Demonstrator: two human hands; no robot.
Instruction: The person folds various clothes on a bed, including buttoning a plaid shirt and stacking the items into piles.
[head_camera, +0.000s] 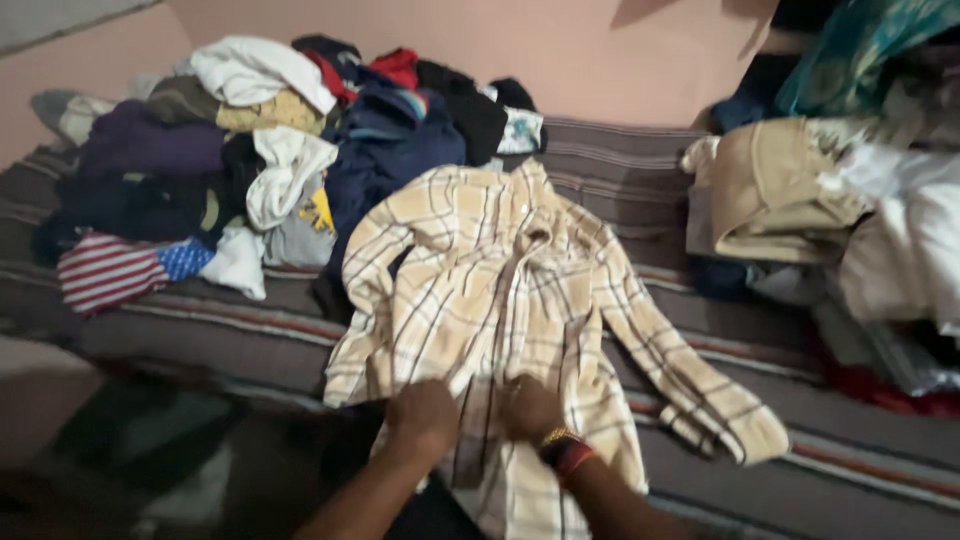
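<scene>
Under both hands (475, 412), shirt (500, 290) front lies hidden.

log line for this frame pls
left hand: on plaid shirt hem | right hand: on shirt front | shirt spread on striped bed | clothes pile behind

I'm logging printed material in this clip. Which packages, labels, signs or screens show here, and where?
None in view: no package, label, sign or screen. Only clothes on a striped bed cover; both hands, left hand and right hand, rest on a cream plaid shirt.
</scene>
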